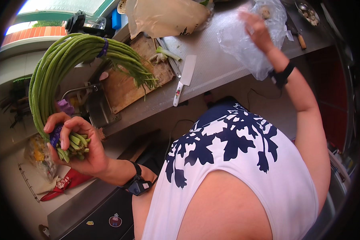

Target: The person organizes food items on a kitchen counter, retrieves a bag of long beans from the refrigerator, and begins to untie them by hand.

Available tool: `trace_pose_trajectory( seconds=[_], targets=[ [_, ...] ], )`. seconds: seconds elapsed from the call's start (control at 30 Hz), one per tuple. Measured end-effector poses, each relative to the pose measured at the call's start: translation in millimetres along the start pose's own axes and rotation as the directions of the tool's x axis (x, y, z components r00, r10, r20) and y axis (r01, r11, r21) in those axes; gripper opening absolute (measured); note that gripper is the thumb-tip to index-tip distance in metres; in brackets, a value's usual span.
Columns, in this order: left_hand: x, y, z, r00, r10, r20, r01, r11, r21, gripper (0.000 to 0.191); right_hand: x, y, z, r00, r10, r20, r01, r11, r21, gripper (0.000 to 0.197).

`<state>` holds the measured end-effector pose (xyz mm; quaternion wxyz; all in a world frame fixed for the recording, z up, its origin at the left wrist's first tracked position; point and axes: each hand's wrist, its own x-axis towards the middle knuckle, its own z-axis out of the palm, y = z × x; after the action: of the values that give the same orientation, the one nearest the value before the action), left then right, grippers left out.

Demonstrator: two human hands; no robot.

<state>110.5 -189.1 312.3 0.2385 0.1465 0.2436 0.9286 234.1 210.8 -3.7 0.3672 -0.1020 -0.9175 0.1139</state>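
Observation:
My left hand (pixel 78 144) grips the cut ends of a bundle of long green yardstick beans (pixel 45 87). The bundle arches up and over, its thin tips hanging above a wooden cutting board (pixel 123 93). Purple bands tie it in two places, one beside my fingers. My right hand (pixel 256 33), somewhat blurred, is raised over a crumpled clear plastic bag (pixel 240 45), fingers apart and holding nothing that I can see. Between the hands, a cleaver (pixel 186 76) with a white flowered handle lies on the metal counter (pixel 210 72), its handle end at the front edge.
Ginger (pixel 159 58) and a piece of green onion (pixel 169 53) lie on the board. A large tan bag (pixel 168 18) stands behind. At the right are a wooden-handled knife (pixel 301 41) and a dish of small pale pieces (pixel 310 16). A sink (pixel 99 105) is at the left.

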Motion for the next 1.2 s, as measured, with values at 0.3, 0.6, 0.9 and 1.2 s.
trace_pose_trajectory(
  seconds=[0.3,0.6,0.9,1.2],
  targets=[
    [13.8,8.8,-19.5,0.992,-0.069,-0.108,0.038,0.964,-0.263,0.072,-103.4,-127.1,75.6,0.88,0.083,0.467,-0.301,0.859,0.415,0.034],
    [52.6,58.8,-297.2,0.848,-0.186,-0.496,-0.004,0.934,-0.358,0.086,-136.5,-125.2,110.3,0.813,0.261,0.52,-0.412,0.889,0.197,0.019],
    [8.3,87.2,-465.0,0.712,-0.302,-0.634,-0.104,0.848,-0.52,0.078,-115.3,-189.6,114.8,0.58,0.415,0.701,-0.737,0.634,0.235,0.023],
    [-29.1,67.1,-510.2,0.499,-0.253,-0.828,-0.149,0.917,-0.37,0.069,-128.7,-214.5,133.9,0.627,0.507,0.592,-0.704,0.694,0.151,0.016]
  ],
)
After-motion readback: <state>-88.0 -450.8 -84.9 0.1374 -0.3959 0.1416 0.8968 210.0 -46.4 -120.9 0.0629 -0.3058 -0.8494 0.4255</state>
